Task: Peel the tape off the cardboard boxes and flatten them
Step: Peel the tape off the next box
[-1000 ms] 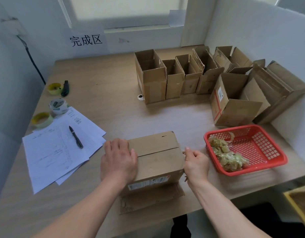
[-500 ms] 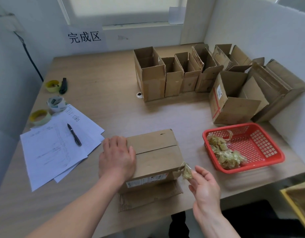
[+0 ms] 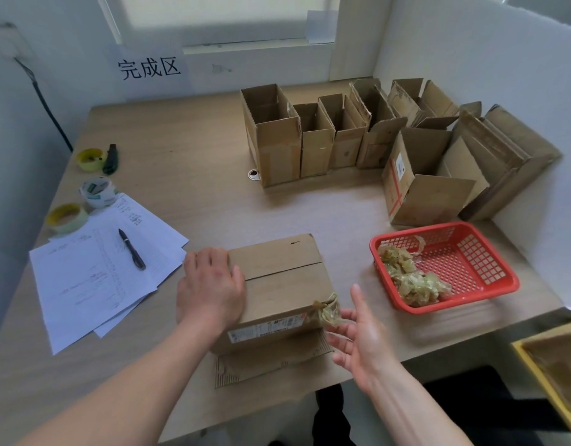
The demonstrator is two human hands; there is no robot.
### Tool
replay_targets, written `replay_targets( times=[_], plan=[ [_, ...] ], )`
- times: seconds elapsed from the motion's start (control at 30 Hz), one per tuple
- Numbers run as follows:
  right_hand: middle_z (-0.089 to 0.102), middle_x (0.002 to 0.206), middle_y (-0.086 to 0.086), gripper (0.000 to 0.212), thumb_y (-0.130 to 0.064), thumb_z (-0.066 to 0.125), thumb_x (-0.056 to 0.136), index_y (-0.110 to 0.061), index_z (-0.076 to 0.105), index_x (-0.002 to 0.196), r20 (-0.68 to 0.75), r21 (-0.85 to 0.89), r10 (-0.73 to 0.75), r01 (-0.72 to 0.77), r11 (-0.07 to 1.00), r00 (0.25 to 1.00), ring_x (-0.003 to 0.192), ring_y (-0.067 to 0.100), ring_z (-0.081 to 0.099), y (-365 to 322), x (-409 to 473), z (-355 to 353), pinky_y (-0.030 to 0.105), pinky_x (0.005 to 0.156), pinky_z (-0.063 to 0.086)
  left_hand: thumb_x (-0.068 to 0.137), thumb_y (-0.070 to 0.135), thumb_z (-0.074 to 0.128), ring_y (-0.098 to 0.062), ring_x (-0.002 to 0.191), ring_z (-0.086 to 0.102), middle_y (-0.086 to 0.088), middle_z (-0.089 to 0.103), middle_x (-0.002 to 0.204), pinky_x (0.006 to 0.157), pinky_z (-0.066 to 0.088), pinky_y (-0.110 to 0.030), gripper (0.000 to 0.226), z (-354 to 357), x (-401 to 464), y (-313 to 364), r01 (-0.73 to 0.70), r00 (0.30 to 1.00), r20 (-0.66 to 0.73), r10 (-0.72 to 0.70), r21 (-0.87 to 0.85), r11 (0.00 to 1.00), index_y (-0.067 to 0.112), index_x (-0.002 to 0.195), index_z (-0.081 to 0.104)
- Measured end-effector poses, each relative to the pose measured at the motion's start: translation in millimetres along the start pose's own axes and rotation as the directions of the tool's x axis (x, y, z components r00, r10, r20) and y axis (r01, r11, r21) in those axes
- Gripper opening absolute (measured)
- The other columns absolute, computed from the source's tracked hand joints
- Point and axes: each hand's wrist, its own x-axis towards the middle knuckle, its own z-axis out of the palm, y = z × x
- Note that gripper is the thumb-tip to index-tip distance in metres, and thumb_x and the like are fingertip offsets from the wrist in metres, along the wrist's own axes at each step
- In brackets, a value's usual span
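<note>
Tape wad came free at the box's corner

Left hand [image 3: 211, 286] lay flat on the cardboard box [image 3: 279, 284]; right hand [image 3: 363, 336], moments earlier pinching at the box's edge, had spread open, the crumpled tape [image 3: 327, 312] clinging at its fingertips. Red basket [image 3: 490, 284] waited just beyond the right hand; papers [image 3: 94, 278] beside the left.

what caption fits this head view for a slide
Left hand steadies a closed cardboard box while the right hand touches crumpled tape at its corner.
</note>
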Motion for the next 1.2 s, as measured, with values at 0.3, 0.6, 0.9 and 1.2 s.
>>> replay_targets(
  times=[0.3, 0.6, 0.9, 1.2],
  plan=[
    [0.073, 0.076, 0.010, 0.029, -0.032, 0.076, 0.086, -0.007, 0.066, 0.096, -0.071, 0.184, -0.056, 0.069, 0.981, 0.996, 0.054, 0.016, 0.064, -2, 6, 15, 0.026, 0.043, 0.048, 0.096, 0.038, 0.035, -0.022, 0.112, 0.037, 0.001, 0.048, 0.114, 0.082, 0.043, -0.040, 0.015, 0, 0, -1, -0.008, 1.000, -0.005, 0.008, 0.003, 1.000, 0.025, 0.103, 0.041],
    [0.071, 0.094, 0.020, 0.010, -0.004, 0.062, 0.093, -0.007, 0.058, 0.101, -0.019, 0.294, -0.210, 0.206, 0.933, 0.978, 0.074, 0.024, 0.071, 23, 3, 1, 0.032, 0.056, 0.058, 0.096, 0.036, 0.036, -0.021, 0.110, 0.037, 0.002, 0.048, 0.112, 0.081, 0.041, -0.038, 0.013, 0, -1, 0, -0.007, 1.000, -0.015, 0.007, -0.013, 1.000, 0.025, 0.100, 0.040],
    [0.075, 0.102, 0.016, 0.039, -0.037, 0.072, 0.083, -0.007, 0.068, 0.107, 0.116, 0.305, -0.170, 0.127, 0.944, 0.979, 0.088, 0.027, 0.074, 21, 1, -5, 0.035, 0.065, 0.059, 0.096, 0.036, 0.037, -0.021, 0.109, 0.037, 0.001, 0.049, 0.111, 0.083, 0.044, -0.040, 0.013, -1, -1, 1, -0.016, 1.000, -0.018, 0.016, -0.020, 1.000, 0.024, 0.101, 0.041],
    [0.075, 0.099, 0.002, 0.034, 0.007, 0.064, 0.089, -0.016, 0.070, 0.112, -0.111, -0.130, -0.244, 0.230, 0.965, 0.963, 0.090, 0.018, 0.071, 26, 22, -20, 0.030, 0.072, 0.053, 0.096, 0.037, 0.036, -0.020, 0.108, 0.037, 0.002, 0.048, 0.111, 0.080, 0.043, -0.038, 0.012, -2, -2, 1, -0.018, 1.000, -0.018, 0.017, -0.026, 0.999, 0.026, 0.100, 0.039]
  ],
)
